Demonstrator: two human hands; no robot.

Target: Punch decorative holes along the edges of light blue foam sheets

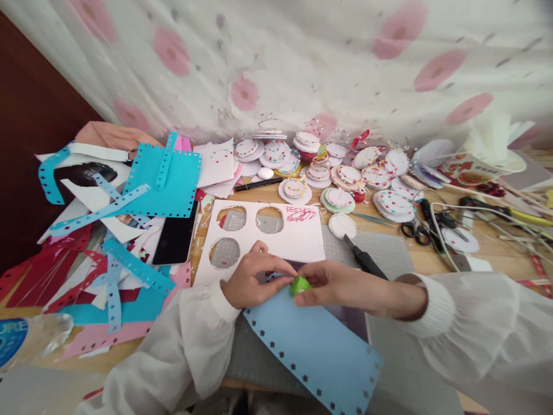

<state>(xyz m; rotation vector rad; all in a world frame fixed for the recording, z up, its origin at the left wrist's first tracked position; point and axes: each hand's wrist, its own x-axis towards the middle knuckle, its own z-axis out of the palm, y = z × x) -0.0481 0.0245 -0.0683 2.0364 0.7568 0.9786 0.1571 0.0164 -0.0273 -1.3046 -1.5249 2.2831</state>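
Note:
A light blue sheet of paper [319,346] with small flower-shaped holes along its lower and right edges is spread in front of me. My left hand [259,276] pinches its upper edge between thumb and fingers. In my right hand [330,282] is a small green craft punch [299,286], at the same upper edge and close to my left fingertips. Beneath the sheet, partly hidden, is a pale lilac box [352,320]. Just beyond my hands lies a white card [268,245] with three round cut-outs.
A black-handled craft knife [365,259] lies on the grey cutting mat [391,253]. Small round paper pieces with beads [298,187] crowd the back. Left are a phone [175,239], punched scraps [138,265] and a plastic bottle [43,340]. Scissors [415,232] and wires are right.

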